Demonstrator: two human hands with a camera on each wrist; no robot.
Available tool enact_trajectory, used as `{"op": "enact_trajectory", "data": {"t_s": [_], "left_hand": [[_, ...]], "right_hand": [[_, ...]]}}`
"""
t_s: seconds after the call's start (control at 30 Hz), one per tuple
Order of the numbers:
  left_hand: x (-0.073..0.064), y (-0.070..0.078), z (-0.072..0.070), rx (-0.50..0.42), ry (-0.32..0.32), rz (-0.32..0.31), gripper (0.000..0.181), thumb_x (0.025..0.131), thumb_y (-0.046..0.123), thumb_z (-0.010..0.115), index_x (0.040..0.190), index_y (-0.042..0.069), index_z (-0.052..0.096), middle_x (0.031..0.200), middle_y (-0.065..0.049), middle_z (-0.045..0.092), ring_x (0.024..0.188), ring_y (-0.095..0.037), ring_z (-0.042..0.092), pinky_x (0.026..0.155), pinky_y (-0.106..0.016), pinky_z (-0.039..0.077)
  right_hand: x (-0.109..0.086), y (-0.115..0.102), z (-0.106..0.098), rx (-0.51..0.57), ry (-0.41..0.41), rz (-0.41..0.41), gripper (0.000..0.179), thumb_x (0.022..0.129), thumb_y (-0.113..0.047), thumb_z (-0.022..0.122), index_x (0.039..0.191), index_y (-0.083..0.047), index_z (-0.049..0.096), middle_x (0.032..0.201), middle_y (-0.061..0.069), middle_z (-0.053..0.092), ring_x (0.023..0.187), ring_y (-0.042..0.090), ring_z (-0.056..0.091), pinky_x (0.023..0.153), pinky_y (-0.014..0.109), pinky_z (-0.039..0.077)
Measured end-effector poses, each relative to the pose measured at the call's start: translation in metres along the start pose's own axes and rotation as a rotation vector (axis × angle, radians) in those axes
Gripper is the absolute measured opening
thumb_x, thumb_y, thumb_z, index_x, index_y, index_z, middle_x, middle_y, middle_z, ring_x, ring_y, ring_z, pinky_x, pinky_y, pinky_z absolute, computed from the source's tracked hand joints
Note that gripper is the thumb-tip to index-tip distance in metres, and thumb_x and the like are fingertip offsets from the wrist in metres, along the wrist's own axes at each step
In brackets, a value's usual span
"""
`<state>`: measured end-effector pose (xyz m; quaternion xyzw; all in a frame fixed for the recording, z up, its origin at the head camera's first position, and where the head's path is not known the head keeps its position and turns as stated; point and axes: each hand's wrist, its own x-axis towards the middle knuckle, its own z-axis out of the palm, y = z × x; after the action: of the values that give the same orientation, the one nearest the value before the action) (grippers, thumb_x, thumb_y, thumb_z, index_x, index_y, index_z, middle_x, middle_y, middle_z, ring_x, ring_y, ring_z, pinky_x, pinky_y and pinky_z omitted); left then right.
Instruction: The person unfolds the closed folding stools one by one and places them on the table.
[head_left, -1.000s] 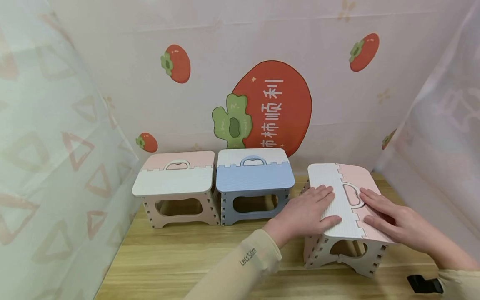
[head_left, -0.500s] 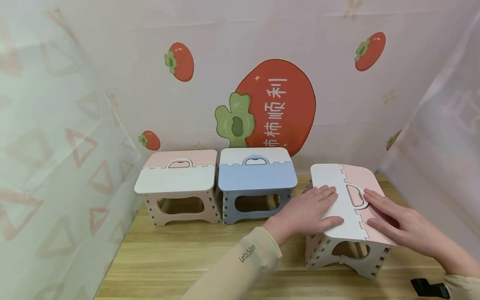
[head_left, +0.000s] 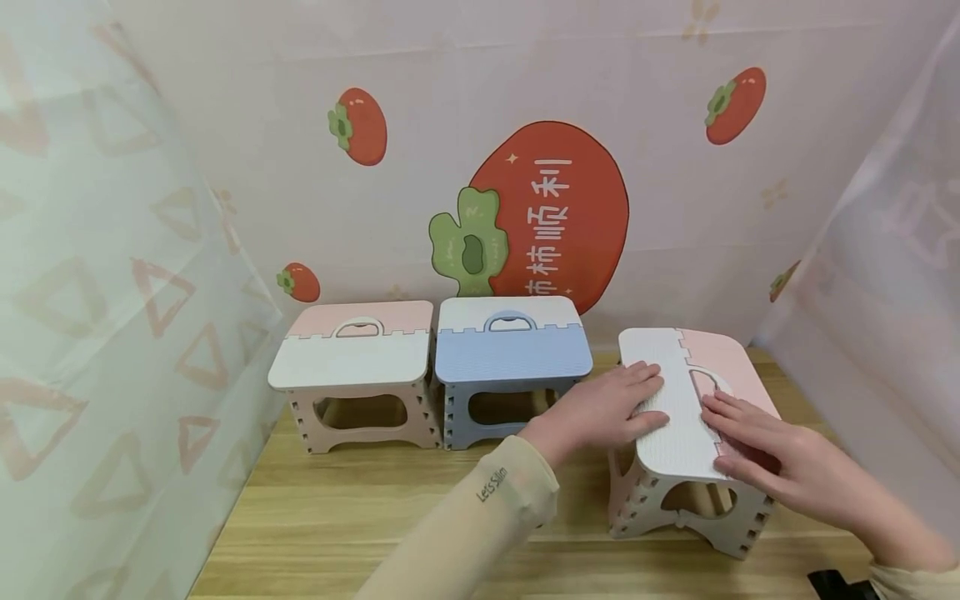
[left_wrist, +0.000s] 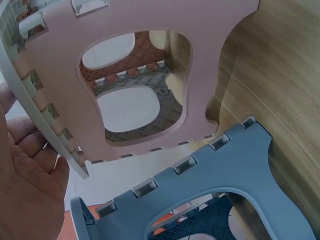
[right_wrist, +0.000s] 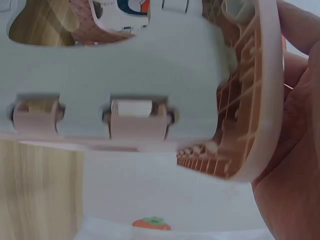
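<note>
A folding step stool with a white and pink top stands upright at the right, its handle partly covered by fingers. My left hand rests on the white half, fingers straight. Across the pink half lies my right hand, its fingertips near the handle and the seam. In the left wrist view, my left hand is at the top's edge beside the pink leg panel. The right wrist view has my right hand against the ribbed pink rim, above a pale leg panel.
A blue and white folding stool stands in the middle, beside a white and pink one on the left. All stand on a wood-grain table. A persimmon-print cloth hangs behind and at both sides.
My right hand has slid left across the top, from the pink half to the seam. The left hand has shifted slightly left and back. The stools stay put.
</note>
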<state>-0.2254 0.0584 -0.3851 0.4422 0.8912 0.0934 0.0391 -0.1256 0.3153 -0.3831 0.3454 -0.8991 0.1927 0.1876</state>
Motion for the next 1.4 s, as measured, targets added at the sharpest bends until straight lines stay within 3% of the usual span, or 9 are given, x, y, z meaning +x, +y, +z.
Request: {"op": "enact_trajectory", "data": {"t_s": [0.13, 0.2, 0.37, 0.57, 0.9, 1.03, 1.23, 1.4], "left_hand": [[0.001, -0.004, 0.001, -0.036, 0.011, -0.018, 0.065, 0.108, 0.052, 0.039, 0.162, 0.018, 0.031, 0.169, 0.005, 0.024, 0.156, -0.009, 0.016, 0.124, -0.019, 0.014], [0.001, -0.006, 0.002, -0.041, 0.020, -0.018, 0.065, 0.108, 0.052, 0.039, 0.162, 0.018, 0.031, 0.169, 0.006, 0.023, 0.156, -0.009, 0.015, 0.124, -0.019, 0.013], [0.001, -0.008, 0.005, -0.024, 0.031, -0.004, 0.065, 0.108, 0.052, 0.038, 0.162, 0.018, 0.029, 0.169, 0.006, 0.023, 0.156, -0.008, 0.015, 0.124, -0.018, 0.011], [0.000, -0.008, 0.008, 0.038, 0.034, 0.022, 0.065, 0.109, 0.051, 0.035, 0.163, 0.016, 0.028, 0.169, 0.004, 0.023, 0.156, -0.009, 0.015, 0.124, -0.017, 0.006], [-0.004, 0.005, 0.011, 0.266, 0.030, 0.044, 0.070, 0.108, 0.059, 0.028, 0.163, 0.016, 0.027, 0.169, 0.001, 0.025, 0.156, -0.012, 0.018, 0.126, -0.023, 0.011], [-0.006, 0.010, 0.012, 0.296, 0.029, 0.042, 0.075, 0.106, 0.064, 0.026, 0.164, 0.017, 0.026, 0.169, 0.002, 0.023, 0.156, -0.012, 0.017, 0.126, -0.024, 0.011], [-0.011, 0.014, 0.013, 0.345, 0.062, 0.080, 0.076, 0.104, 0.066, 0.029, 0.163, 0.018, 0.029, 0.168, 0.001, 0.027, 0.156, -0.014, 0.021, 0.126, -0.026, 0.015], [-0.013, 0.016, 0.014, 0.365, 0.080, 0.114, 0.075, 0.104, 0.066, 0.033, 0.162, 0.019, 0.030, 0.167, 0.001, 0.029, 0.155, -0.015, 0.023, 0.126, -0.027, 0.016]], "right_hand": [[0.002, -0.008, 0.005, 0.025, -0.007, -0.073, 0.069, 0.076, -0.018, 0.090, 0.139, -0.010, 0.065, 0.148, 0.008, 0.058, 0.148, 0.005, 0.035, 0.115, 0.007, 0.025], [0.003, -0.009, 0.010, 0.027, 0.009, -0.131, 0.063, 0.081, -0.026, 0.087, 0.138, -0.008, 0.065, 0.146, 0.011, 0.059, 0.148, 0.010, 0.038, 0.117, 0.011, 0.025], [0.004, -0.009, 0.018, 0.021, 0.097, -0.229, 0.055, 0.100, -0.049, 0.062, 0.132, -0.005, 0.069, 0.139, 0.016, 0.064, 0.145, 0.016, 0.045, 0.116, 0.012, 0.030], [0.002, -0.008, 0.019, 0.030, 0.127, -0.249, 0.054, 0.105, -0.048, 0.052, 0.129, -0.003, 0.070, 0.136, 0.015, 0.066, 0.144, 0.016, 0.046, 0.117, 0.015, 0.030], [-0.012, -0.003, 0.004, 0.076, 0.065, -0.177, 0.052, 0.099, -0.044, 0.062, 0.133, -0.004, 0.068, 0.142, 0.009, 0.063, 0.146, 0.013, 0.043, 0.119, 0.016, 0.027], [-0.017, -0.001, -0.003, 0.043, 0.028, -0.142, 0.050, 0.094, -0.033, 0.074, 0.136, -0.007, 0.067, 0.146, 0.005, 0.060, 0.147, 0.011, 0.039, 0.120, 0.016, 0.024], [-0.023, 0.001, -0.014, -0.020, -0.046, -0.053, 0.073, 0.072, -0.011, 0.089, 0.141, -0.014, 0.064, 0.150, -0.002, 0.057, 0.148, 0.003, 0.034, 0.117, 0.008, 0.021], [-0.026, 0.003, -0.020, -0.038, -0.069, -0.005, 0.076, 0.070, -0.010, 0.091, 0.141, -0.018, 0.064, 0.150, -0.007, 0.056, 0.148, -0.002, 0.031, 0.111, 0.002, 0.021]]}}
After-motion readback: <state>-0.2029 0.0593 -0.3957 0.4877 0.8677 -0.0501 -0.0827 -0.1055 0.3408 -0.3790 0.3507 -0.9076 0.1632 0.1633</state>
